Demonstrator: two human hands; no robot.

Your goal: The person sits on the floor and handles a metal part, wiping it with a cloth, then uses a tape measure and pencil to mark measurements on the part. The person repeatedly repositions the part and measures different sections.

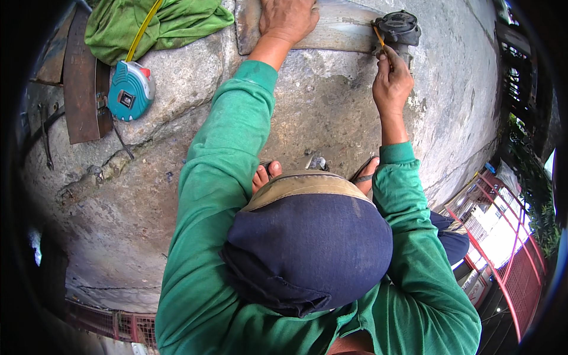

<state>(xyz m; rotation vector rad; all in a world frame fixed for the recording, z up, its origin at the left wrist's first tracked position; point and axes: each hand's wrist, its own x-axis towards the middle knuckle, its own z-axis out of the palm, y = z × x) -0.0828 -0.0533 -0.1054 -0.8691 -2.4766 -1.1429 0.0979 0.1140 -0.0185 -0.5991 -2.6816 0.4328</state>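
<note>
A flat grey metal plate (340, 26) lies on the concrete at the top of the view. My left hand (288, 21) rests on its left part, with the fingers mostly cut off by the upper edge. Between thumb and fingers, my right hand (393, 86) pinches a thin orange-yellow pencil (378, 36). The pencil's far end reaches the left side of a dark round metal piece (398, 25) with a short stem under it, at the plate's right end. Whether the pencil touches that piece, I cannot tell.
To the left, a teal tape measure (127, 97) has its yellow blade pulled out over a green cloth (171, 29). Beside it stands a rusty steel piece (83, 77). My sandalled feet (269, 173) are on the rough concrete. A red mesh barrier (503, 248) is at lower right.
</note>
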